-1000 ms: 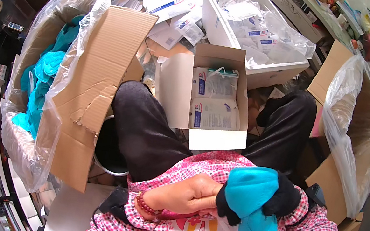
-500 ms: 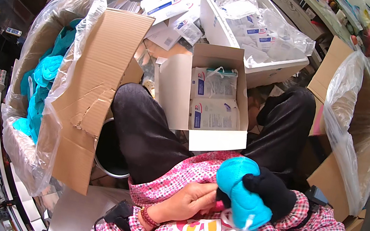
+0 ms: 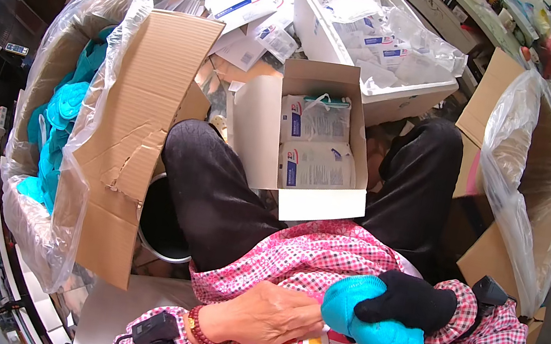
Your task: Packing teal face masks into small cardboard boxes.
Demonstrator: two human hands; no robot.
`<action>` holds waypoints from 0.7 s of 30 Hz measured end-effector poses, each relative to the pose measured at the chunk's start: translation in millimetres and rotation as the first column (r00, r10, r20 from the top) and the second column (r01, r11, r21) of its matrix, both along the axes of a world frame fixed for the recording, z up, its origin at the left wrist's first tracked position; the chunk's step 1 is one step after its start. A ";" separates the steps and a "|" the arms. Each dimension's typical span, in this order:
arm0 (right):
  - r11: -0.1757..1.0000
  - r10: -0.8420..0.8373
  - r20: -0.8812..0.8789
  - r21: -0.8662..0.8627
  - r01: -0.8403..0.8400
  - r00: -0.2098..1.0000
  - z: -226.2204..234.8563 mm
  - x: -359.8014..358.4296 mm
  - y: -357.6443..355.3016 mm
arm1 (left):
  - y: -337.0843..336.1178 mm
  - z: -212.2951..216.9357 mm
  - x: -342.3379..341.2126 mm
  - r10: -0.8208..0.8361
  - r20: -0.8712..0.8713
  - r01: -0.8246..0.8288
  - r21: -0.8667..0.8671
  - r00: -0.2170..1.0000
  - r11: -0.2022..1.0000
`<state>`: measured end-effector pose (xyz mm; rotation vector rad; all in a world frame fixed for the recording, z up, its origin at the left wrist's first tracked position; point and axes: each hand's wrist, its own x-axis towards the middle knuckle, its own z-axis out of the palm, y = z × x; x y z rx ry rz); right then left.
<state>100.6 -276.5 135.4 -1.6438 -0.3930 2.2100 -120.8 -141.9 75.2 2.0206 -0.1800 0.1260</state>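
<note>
My right hand (image 3: 407, 302), in a black glove, is closed around a bundle of turquoise cup-shaped face masks (image 3: 384, 343). White straps hang from the bundle's lower end, over my lap; how many masks it holds I cannot tell. Bare, my left hand (image 3: 273, 315) stretches its fingers toward the left edge of the bundle, tips at or very near it. Something pink shows by those fingertips. Beyond my lap, between my knees, an opened carton (image 3: 246, 131) contains white printed packets (image 3: 316, 166) in two groups.
At left stands a plastic-lined cardboard box (image 3: 131, 140) with many loose turquoise masks (image 3: 68, 104). A white foam box (image 3: 403, 106) of packets is at the back, beside flat packets (image 3: 249, 3) on the floor. Another lined box (image 3: 514, 139) stands at right. A bucket (image 3: 163, 253) sits by my left knee.
The mask bundle has shifted slightly right and down and turned in my right hand. My left hand's fingers have gone from a pinch to a straighter pose.
</note>
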 end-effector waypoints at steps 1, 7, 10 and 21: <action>0.996 0.068 0.060 -0.055 -0.064 0.996 6.2 0.3 4.6 | 3.4 -1.1 -4.1 0.000 -0.001 0.000 -0.002 1.000 1.000; 0.951 0.221 0.002 -0.221 -0.215 0.975 17.7 0.3 11.9 | -2.3 0.9 -33.0 0.032 -0.052 -0.038 -0.133 0.998 0.990; 0.964 0.186 -0.033 -0.188 -0.188 0.982 11.3 11.0 -3.3 | -2.9 2.0 -50.8 0.026 -0.142 -0.044 -0.131 0.990 0.990; 0.902 -0.193 0.060 0.405 0.153 0.979 -4.5 52.4 -4.6 | 19.3 -41.3 -101.1 0.430 -0.594 -0.733 -0.537 0.680 0.417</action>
